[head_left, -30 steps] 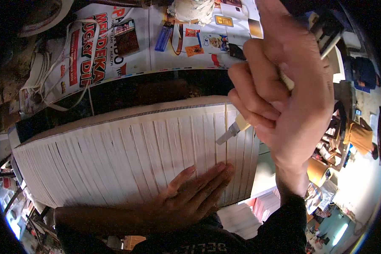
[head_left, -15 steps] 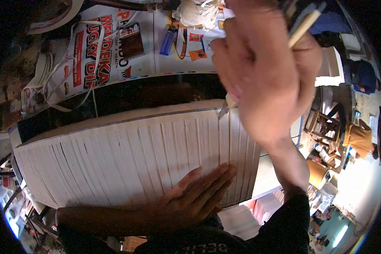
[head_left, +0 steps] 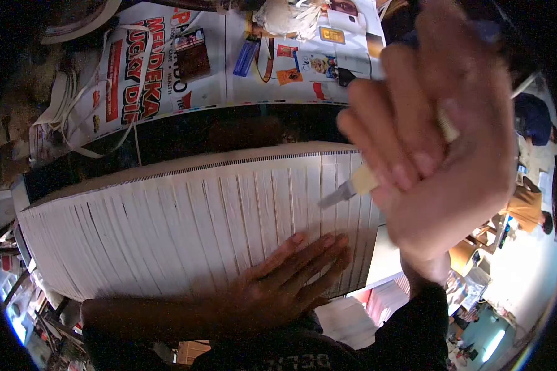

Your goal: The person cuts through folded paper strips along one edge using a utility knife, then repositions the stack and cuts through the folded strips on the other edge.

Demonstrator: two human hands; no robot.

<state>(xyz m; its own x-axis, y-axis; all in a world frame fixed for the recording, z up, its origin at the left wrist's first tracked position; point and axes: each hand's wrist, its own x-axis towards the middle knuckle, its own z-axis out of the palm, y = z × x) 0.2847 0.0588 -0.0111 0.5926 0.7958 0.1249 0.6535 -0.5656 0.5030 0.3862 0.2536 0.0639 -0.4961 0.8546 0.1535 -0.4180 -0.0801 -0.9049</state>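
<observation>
A long stack of white, paper-like blocks (head_left: 185, 235), pressed side by side with narrow grooves between them, lies across the middle of the view. On its near right part rests my left hand (head_left: 300, 266), flat with fingers stretched out and holding nothing. My right hand (head_left: 439, 142), blurred by motion, is closed round the pale handle of a small knife (head_left: 335, 198). The grey blade points left, over the grooves at the right part of the stack; I cannot tell whether it touches. Part of the handle is hidden in my fist.
Behind the stack lies a printed sheet (head_left: 210, 68) with pale strips (head_left: 96, 153) looped over its left side. A bundle of whitish string or cloth (head_left: 291, 17) sits at the back. To the right, a person in an orange top (head_left: 526, 207) and stacked papers (head_left: 393, 303) are visible.
My right hand has moved right and turned, and the knife's blade has come from the stack's far edge nearer to me. My left hand stays on the stack, its fingers slightly more spread.
</observation>
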